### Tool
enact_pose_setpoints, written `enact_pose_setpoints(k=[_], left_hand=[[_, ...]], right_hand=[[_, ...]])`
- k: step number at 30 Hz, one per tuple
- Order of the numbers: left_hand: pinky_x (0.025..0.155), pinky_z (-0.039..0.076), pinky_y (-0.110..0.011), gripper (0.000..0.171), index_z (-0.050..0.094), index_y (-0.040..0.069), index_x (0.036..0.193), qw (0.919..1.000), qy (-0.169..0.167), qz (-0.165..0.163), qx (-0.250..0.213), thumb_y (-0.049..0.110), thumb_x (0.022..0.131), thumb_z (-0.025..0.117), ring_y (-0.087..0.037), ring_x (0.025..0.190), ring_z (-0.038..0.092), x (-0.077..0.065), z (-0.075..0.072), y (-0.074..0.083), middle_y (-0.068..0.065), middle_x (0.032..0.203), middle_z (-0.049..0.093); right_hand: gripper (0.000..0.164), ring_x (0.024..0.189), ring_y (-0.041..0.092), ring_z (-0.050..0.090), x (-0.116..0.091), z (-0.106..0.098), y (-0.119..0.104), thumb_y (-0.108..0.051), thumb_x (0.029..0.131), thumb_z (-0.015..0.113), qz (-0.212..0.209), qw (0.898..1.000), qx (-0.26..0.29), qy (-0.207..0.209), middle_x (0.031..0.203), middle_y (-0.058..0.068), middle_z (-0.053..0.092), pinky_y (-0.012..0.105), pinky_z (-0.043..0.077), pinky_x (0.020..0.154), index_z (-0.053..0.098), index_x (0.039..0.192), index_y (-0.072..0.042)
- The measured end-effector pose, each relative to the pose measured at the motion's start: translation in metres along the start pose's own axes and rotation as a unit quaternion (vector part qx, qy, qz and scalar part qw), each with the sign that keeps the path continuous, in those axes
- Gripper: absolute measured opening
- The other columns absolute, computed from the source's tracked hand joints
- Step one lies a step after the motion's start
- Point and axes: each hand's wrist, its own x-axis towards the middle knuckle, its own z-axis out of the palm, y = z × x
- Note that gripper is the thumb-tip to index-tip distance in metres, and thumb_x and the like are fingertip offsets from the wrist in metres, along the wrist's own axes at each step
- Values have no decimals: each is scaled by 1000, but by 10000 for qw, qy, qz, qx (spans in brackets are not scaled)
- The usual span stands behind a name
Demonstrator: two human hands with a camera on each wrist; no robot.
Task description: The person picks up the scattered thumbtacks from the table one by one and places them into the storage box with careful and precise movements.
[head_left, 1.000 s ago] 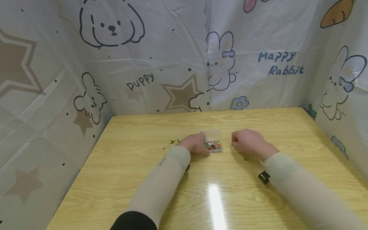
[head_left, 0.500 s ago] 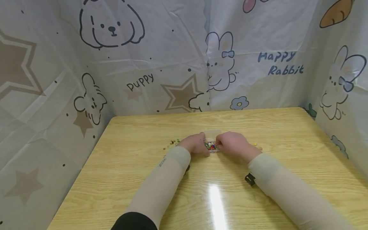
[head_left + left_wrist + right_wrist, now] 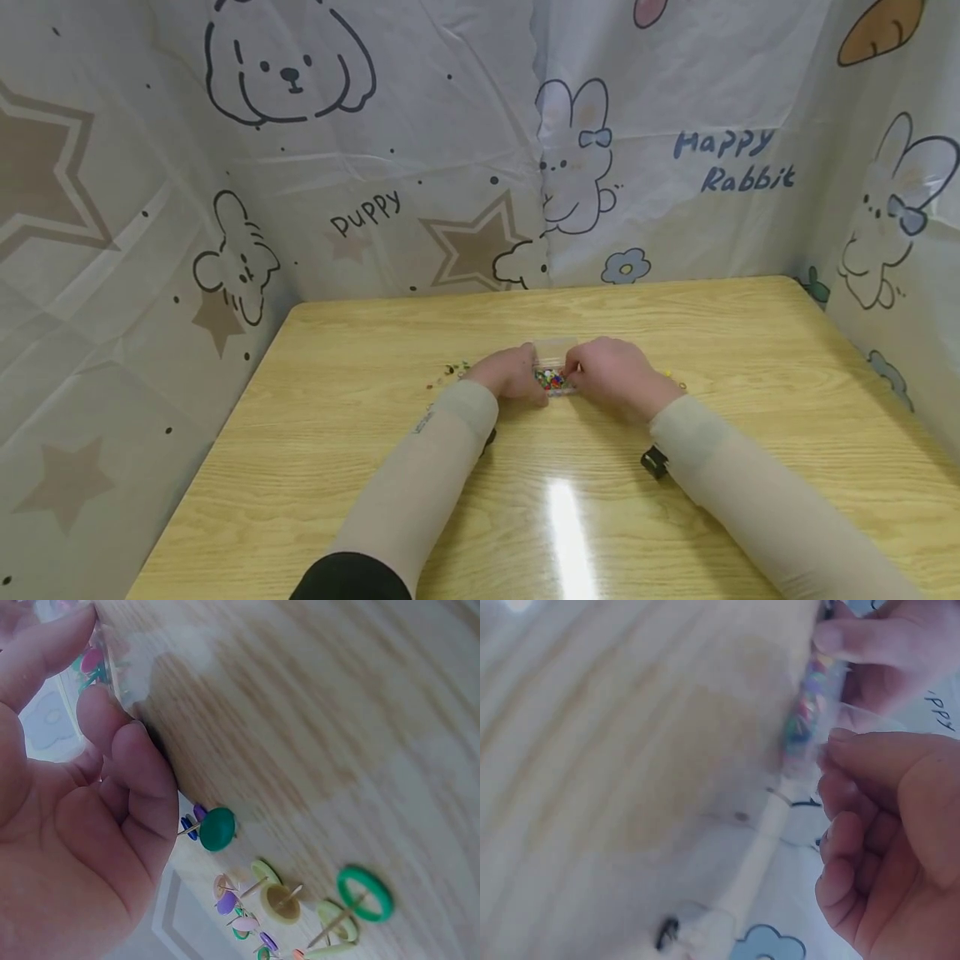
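While the left hand point(image 3: 512, 373) grips one clear box point(image 3: 558, 392) of uncountable thumbtacks point(image 3: 550, 380), the right hand point(image 3: 613, 373) curls at its end. Whether it pinches any, I can't tell.

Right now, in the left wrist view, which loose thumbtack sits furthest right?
The bright green thumbtack, rim and pin showing; the others, including the darker green thumbtack, all lie further left.

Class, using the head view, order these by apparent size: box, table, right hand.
Largest to smallest:
1. Table
2. Right hand
3. Box, judged by what shows; hands partly cover it.
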Motion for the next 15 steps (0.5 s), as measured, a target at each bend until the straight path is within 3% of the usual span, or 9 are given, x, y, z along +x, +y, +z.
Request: enact_pose_setpoints(k=[7,15], left_hand=[[84,48,-42,68,42,15,127,9999,45,-67,-137,43,76,77,-21,96,53,-4,-1,1,-4,114,57],[85,48,-43,71,40,16,131,9999,30,-55,-160,43,77,77,-21,98,53,-4,1,1,-5,119,56]], right_hand=[[9,65,11,52,-17,-24,18,-22,90,58,119,9999,78,98,83,-7,65,36,47,58,67,88,-23],[8,59,10,50,-45,-32,43,-16,87,60,293,9989,192,-298,75,-6,60,35,44,57,64,81,-19]])
